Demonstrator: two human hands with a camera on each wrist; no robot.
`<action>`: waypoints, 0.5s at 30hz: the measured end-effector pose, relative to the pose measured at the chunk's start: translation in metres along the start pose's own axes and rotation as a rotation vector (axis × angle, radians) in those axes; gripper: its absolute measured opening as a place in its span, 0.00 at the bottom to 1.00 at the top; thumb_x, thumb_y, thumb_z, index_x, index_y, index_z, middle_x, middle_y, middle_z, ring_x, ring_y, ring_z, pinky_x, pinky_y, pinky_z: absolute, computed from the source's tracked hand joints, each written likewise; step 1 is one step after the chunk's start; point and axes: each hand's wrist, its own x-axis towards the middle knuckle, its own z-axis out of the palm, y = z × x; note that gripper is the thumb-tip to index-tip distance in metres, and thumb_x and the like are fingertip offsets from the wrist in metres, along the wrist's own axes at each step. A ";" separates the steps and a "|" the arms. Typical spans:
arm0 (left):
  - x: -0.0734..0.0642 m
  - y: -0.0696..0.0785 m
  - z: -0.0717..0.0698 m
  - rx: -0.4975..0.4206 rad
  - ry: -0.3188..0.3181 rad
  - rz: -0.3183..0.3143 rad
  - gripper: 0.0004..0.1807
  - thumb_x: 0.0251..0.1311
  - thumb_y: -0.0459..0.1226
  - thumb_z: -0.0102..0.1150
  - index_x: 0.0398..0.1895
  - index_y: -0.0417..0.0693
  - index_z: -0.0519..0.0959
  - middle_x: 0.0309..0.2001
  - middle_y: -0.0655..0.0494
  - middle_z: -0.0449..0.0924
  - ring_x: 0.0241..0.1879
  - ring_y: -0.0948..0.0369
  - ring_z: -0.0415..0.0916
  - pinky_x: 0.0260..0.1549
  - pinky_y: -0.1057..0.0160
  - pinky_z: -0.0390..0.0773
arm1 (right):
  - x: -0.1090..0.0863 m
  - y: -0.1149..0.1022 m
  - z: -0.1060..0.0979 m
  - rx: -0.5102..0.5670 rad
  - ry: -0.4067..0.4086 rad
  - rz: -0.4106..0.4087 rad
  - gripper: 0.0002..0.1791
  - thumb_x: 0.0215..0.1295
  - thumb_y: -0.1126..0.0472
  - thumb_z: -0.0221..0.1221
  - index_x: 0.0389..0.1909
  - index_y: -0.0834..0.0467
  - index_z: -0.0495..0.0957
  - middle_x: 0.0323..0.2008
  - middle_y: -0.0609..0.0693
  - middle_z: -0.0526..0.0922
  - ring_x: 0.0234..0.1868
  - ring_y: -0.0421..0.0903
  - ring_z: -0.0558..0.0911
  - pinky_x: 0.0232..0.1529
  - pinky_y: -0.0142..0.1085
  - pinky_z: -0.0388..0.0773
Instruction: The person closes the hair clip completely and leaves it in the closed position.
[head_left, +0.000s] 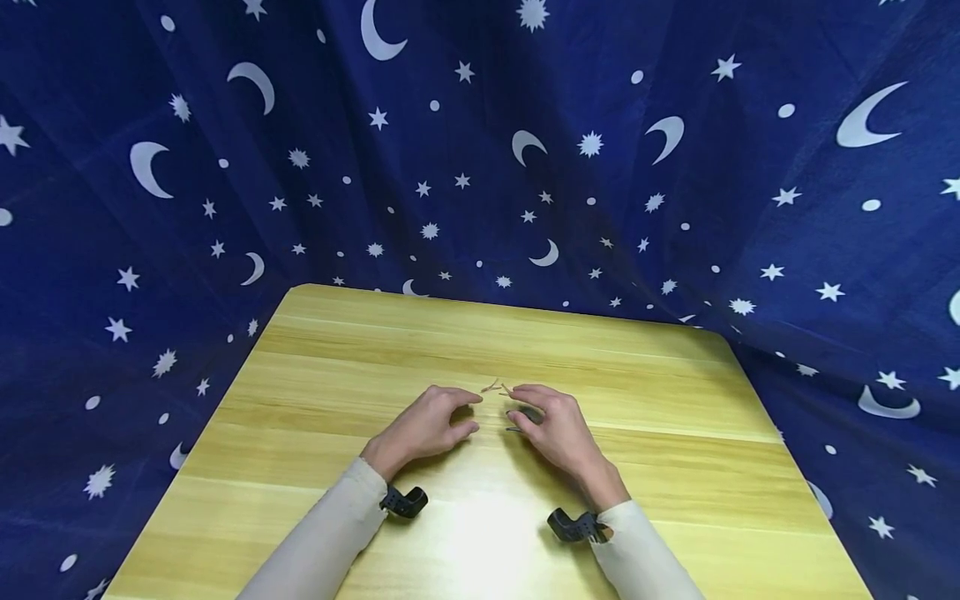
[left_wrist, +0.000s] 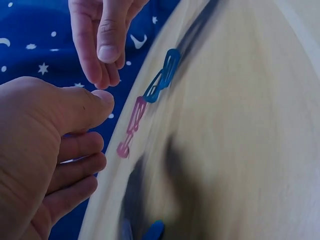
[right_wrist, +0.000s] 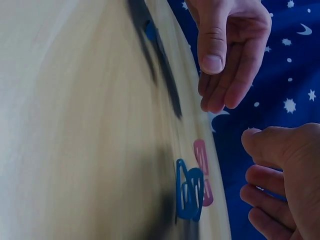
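Observation:
My left hand (head_left: 431, 421) hovers just over the table with fingers bent loosely and nothing between them. Facing it across a small gap is my right hand (head_left: 555, 425), relaxed and holding nothing. Flat on the wood between and beyond them lie pink snap hair clips (head_left: 491, 387), seen end to end in the left wrist view. Blue snap hair clips (left_wrist: 170, 67) lie beside them; in the right wrist view these blue clips (right_wrist: 187, 197) overlap. In the head view they are partly hidden by the right hand. A small blue piece (right_wrist: 150, 31) lies in shadow near the left hand; its kind is unclear.
A wood-grain table (head_left: 450, 342) with rounded far corners carries everything. Behind and beside it hangs a dark blue curtain (head_left: 480, 150) printed with moons and stars. A black camera mount sits on each wrist, the left mount (head_left: 405, 502) and the right mount (head_left: 573, 527).

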 end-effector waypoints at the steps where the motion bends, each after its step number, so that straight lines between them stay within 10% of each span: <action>1: 0.001 0.001 0.001 0.000 -0.004 0.002 0.24 0.70 0.38 0.74 0.66 0.38 0.84 0.62 0.44 0.89 0.64 0.49 0.86 0.68 0.51 0.83 | -0.001 0.001 0.000 -0.001 -0.001 0.001 0.18 0.66 0.61 0.77 0.55 0.60 0.91 0.57 0.56 0.92 0.60 0.56 0.90 0.65 0.52 0.86; 15: 0.008 0.009 0.011 0.021 -0.053 0.050 0.22 0.72 0.37 0.72 0.65 0.38 0.85 0.60 0.45 0.90 0.61 0.52 0.88 0.66 0.54 0.85 | -0.017 0.015 -0.002 -0.017 0.011 0.024 0.17 0.65 0.61 0.78 0.53 0.62 0.91 0.56 0.56 0.92 0.58 0.58 0.91 0.63 0.55 0.87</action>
